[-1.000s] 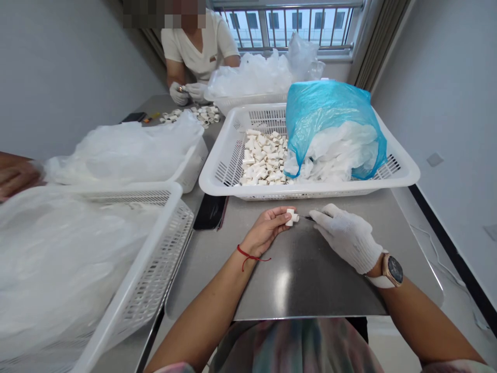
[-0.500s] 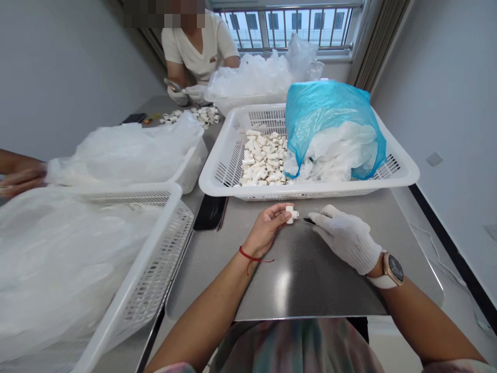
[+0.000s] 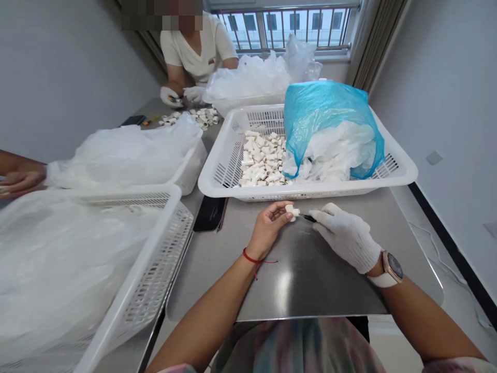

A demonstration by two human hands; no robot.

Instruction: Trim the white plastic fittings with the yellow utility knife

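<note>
Between the thumb and fingers of my bare left hand is a small white plastic pipe tee, held above the metal table. My right hand, in a white knit glove, is closed around a slim black knife-like tool. The tool's thin tip points left and meets, or nearly meets, the tee's side opening; exact contact is too small to make out. Most of the handle is hidden by the gloved fingers. Just beyond my hands stands a white basket with many white pipe fittings.
A blue plastic bag fills the basket's right side. White baskets with clear plastic bags stand left and farther back. A black phone-like object lies left of my hands. A gloved co-worker sits opposite; another person's hand is at far left.
The tee has tilted in my left hand. The tool's tip has come left, up to its side opening. Across the table, the co-worker's gloved hands have shifted slightly.
</note>
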